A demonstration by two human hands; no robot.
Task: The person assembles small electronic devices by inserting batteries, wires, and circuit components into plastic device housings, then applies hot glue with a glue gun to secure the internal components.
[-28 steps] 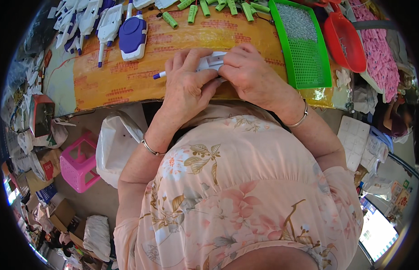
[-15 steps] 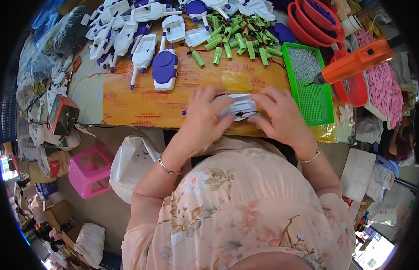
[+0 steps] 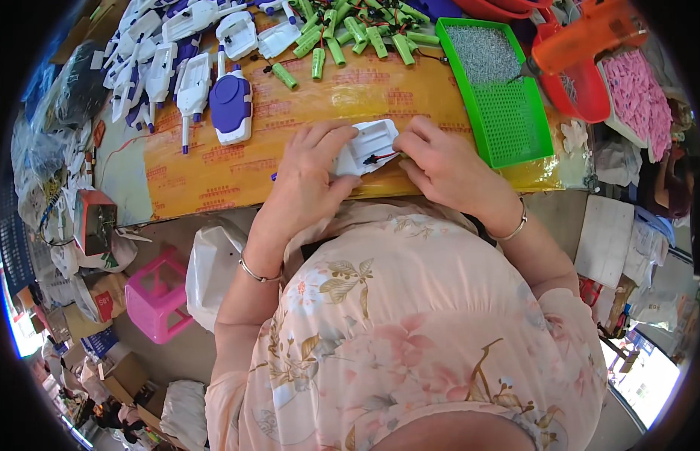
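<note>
A white plastic housing (image 3: 371, 146) lies face up at the table's near edge, its hollow inside showing. My left hand (image 3: 309, 169) is closed round its left end, and a purple tip pokes out beside that hand. My right hand (image 3: 448, 165) pinches at the housing's right end, where a red and black wire (image 3: 380, 158) with a small dark plug runs out across the housing. What lies between those fingertips is too small to make out. Farther off to the left rests a white device with a purple cover (image 3: 231, 109).
Green battery cells (image 3: 336, 51) with wires are heaped at the back, beside many white housings (image 3: 193, 84). To the right stands a green tray (image 3: 512, 160) of small metal screws. An orange power drill (image 3: 587, 37) hangs over red basins (image 3: 594, 105); pink parts (image 3: 637, 105) lie beyond.
The view has shifted, so the table's things sit higher and farther left. The housing is now tilted, right end up. My right fingers have gone from spread to pinched at its end.
</note>
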